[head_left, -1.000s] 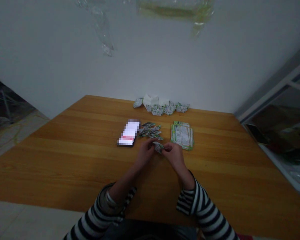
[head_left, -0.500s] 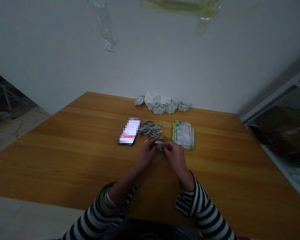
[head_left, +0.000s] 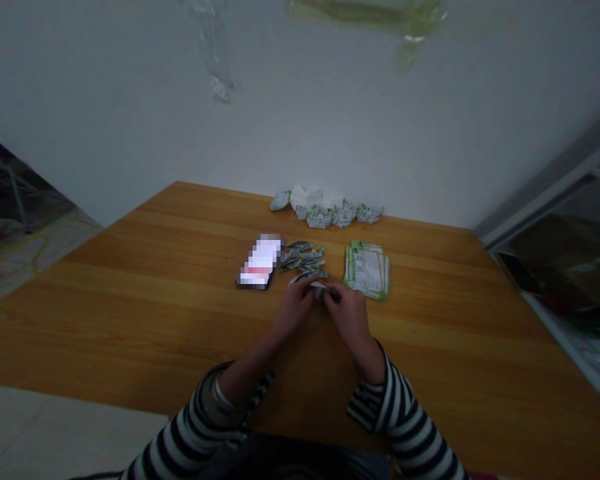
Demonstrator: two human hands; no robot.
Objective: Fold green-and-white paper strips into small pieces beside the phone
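Note:
A small piece of printed paper (head_left: 319, 291) is pinched between my two hands, close above the table; most of it is hidden by fingers. My left hand (head_left: 296, 304) is closed on its left side, and my right hand (head_left: 347, 308) grips the right side. Just beyond my fingers lies a loose pile of folded green-and-white printed papers (head_left: 303, 259). To the right of them, a stack of flat green-edged printed sheets (head_left: 367, 270) lies near my right hand.
A phone with a lit, blurred screen (head_left: 261, 261) lies left of the folded papers. Crumpled printed papers (head_left: 330, 208) sit in a row along the wall at the back of the wooden table (head_left: 155, 287). At the right stands a shelf (head_left: 555, 267) with things in it.
My hands have drawn slightly closer together, and less of the paper shows between them. The view has shifted a little. The papers and phone lie as before.

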